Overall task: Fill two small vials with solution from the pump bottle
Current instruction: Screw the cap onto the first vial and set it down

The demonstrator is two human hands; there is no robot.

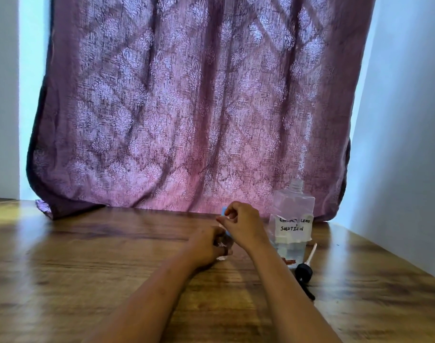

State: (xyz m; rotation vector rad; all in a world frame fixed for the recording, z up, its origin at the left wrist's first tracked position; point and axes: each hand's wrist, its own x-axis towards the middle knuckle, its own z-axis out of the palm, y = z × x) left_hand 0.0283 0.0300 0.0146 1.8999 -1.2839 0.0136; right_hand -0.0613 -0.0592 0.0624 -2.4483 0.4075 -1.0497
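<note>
Glossy wood-grain table (87,268), clear plastic bottle (293,211), woven patterned curtain (186,107)

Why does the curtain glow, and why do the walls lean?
Head view: daylight behind the curtain makes it glow pink and lays glare on the table; the wide-angle lens bows the wall edges; left hand and right hand are blurred, so the small clear vial in the left is barely readable.

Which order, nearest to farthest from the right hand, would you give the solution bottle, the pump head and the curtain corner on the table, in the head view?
1. Solution bottle: standing just right of the right hand.
2. Pump head: lying right, nearer the camera.
3. Curtain corner: far left on the table.
</note>
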